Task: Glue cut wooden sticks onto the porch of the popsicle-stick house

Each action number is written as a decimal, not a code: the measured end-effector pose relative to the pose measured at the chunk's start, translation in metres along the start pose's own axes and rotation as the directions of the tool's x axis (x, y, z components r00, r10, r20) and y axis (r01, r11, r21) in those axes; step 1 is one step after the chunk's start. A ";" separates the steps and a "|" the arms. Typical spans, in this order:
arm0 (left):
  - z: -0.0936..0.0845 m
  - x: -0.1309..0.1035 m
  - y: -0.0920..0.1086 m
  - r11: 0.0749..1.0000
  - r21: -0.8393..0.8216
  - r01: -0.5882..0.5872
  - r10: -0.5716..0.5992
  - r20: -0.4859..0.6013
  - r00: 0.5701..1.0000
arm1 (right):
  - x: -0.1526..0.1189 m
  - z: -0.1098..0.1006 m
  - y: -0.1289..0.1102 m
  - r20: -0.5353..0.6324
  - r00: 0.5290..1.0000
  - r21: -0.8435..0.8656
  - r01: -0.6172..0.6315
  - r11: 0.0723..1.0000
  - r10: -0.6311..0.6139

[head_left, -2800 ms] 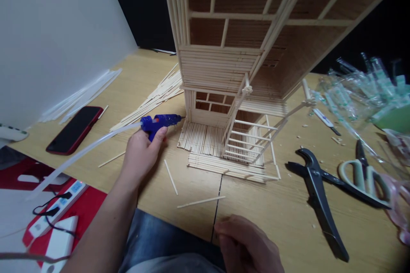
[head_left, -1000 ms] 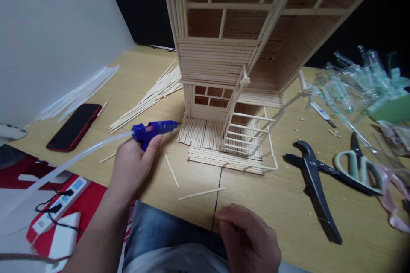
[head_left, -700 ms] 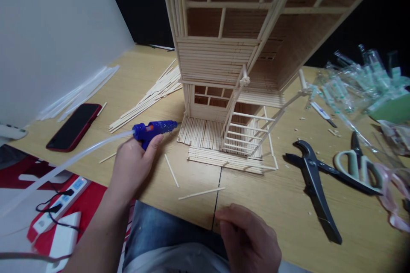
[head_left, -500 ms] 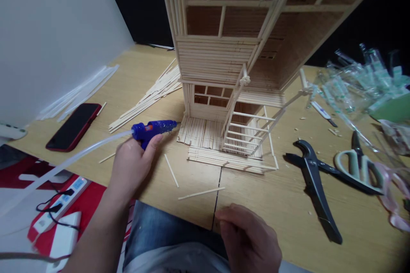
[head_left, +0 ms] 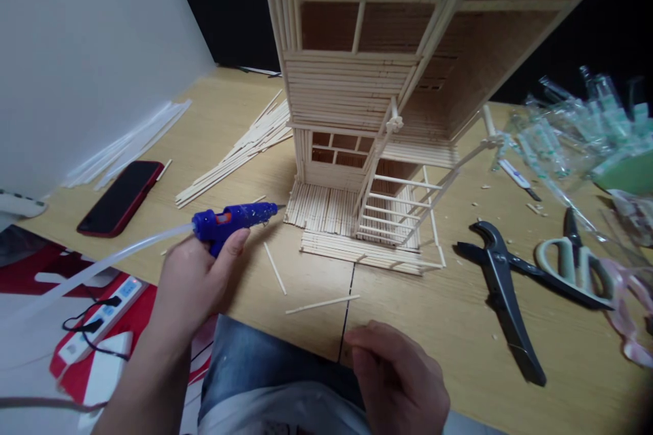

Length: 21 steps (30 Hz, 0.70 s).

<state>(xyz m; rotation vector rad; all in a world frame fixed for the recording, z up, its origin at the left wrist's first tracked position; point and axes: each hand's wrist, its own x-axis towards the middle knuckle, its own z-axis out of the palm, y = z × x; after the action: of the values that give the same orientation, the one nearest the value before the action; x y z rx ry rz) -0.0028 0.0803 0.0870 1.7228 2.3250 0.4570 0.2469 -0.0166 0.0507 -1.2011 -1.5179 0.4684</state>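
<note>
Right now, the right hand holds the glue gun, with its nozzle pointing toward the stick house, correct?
Not quite: the head view shows the left hand holding the glue gun. Its nozzle does point toward the stick house.

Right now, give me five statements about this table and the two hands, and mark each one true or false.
1. The left hand holds the blue glue gun. True.
2. The glue gun's nozzle points toward the phone. False: it points toward the wooden model house.
3. The phone lies to the left of the glue gun. True.
4. The right hand grips the scissors. False: the scissors lie on the table, away from the right hand.
5. The black cutters lie to the left of the model house. False: the black cutters lie to its right.
</note>
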 end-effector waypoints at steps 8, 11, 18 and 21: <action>0.005 -0.011 -0.002 1.000 -0.017 0.009 -0.010 -0.012 1.000 | 0.002 0.000 -0.002 0.021 1.000 -0.020 0.004 1.000 -0.003; 0.005 -0.010 -0.002 1.000 -0.018 0.001 -0.002 -0.019 1.000 | 0.002 -0.001 -0.002 0.027 1.000 -0.024 0.002 1.000 -0.001; 0.005 -0.008 -0.001 1.000 0.010 0.023 -0.023 0.012 1.000 | 0.002 0.001 -0.003 0.015 1.000 -0.021 0.008 1.000 -0.008; 0.005 -0.008 -0.003 1.000 0.019 0.024 -0.025 0.015 1.000 | 0.002 0.001 -0.003 0.006 1.000 -0.019 0.011 1.000 -0.011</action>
<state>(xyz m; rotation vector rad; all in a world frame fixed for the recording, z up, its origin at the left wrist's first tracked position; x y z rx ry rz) -0.0010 0.0723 0.0817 1.6982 2.3449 0.4172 0.2453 -0.0164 0.0538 -1.2071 -1.5359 0.4512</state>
